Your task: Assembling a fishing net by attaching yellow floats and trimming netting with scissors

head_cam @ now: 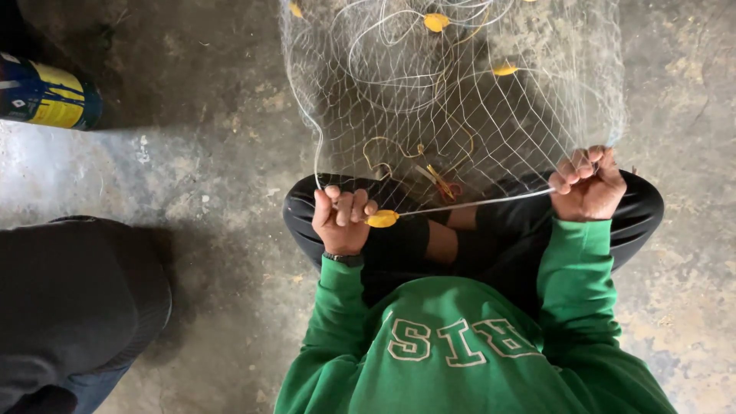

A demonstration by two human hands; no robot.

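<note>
Grey concrete floor [230, 153] carries everything I can see from the head camera. At its far left edge a blue and yellow can [47, 96] lies on its side, well apart from the work. Below it, at the near left corner, a dark-clothed leg [73, 299] of another person intrudes; no hand of theirs shows.

Moving right, I note the left hand [340, 221] closed in a fist on the edge cord [475, 203] of a fishing net [460, 92], just beside a yellow oval float [382, 219] threaded on that cord. A dark band sits at the wrist. The cord runs taut across the lap to the right hand [587, 185], which is likewise clenched on it, knuckles up. The two hands are held well apart, and I judge this is to stretch one section of the cord straight between them so it can be checked or worked.

The net itself is pale, fine monofilament mesh, hanging from the hands and spreading away over the floor toward the far edge, loosely bunched. More yellow floats [436, 21] show higher in the mesh. A small tangle of yellow and red line [438, 182] lies under the mesh near the knees.

The person sits cross-legged in dark trousers and a green sweatshirt [452, 345], which keeps the net edge over the lap.
</note>
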